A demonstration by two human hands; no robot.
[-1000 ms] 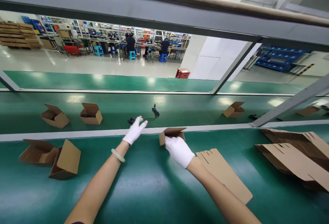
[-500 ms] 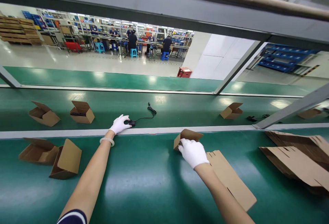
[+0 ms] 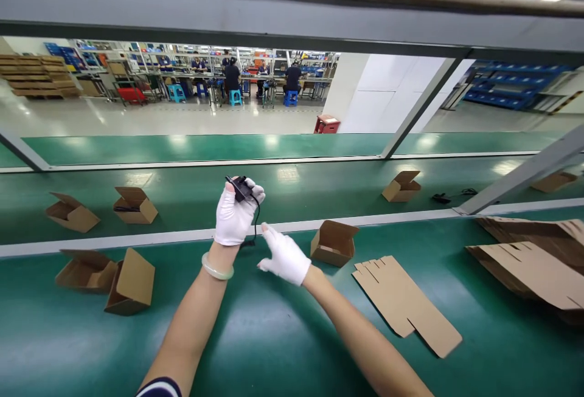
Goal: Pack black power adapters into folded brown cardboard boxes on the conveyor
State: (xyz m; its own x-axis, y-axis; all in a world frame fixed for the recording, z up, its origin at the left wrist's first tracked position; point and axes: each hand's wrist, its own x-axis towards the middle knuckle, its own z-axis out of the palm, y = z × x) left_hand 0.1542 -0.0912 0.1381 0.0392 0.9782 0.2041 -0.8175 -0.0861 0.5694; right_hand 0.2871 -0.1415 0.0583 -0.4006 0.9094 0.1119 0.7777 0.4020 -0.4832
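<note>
Raised over the white strip, my left hand (image 3: 235, 216) in a white glove grips a black power adapter (image 3: 241, 188). Its black cord (image 3: 256, 220) hangs down behind the hand. My right hand (image 3: 286, 257), gloved too, has its fingers apart beside the cord and holds nothing; whether a fingertip touches the cord I cannot tell. An open small cardboard box (image 3: 333, 250) stands just right of that hand. Further right, a flat cut cardboard blank (image 3: 404, 303) lies on the green surface (image 3: 274, 348).
Two open boxes (image 3: 130, 281) stand together at left. On the belt (image 3: 205, 184) behind are more open boxes (image 3: 135, 207), another box (image 3: 401, 188) and a second black adapter (image 3: 440, 198). Folded cardboard (image 3: 529, 269) lies at right. Metal posts (image 3: 422, 108) rise ahead; people sit working far off.
My left hand has lifted the adapter and its cord off the belt edge. My right hand has let go of the small box and moved left towards the cord.
</note>
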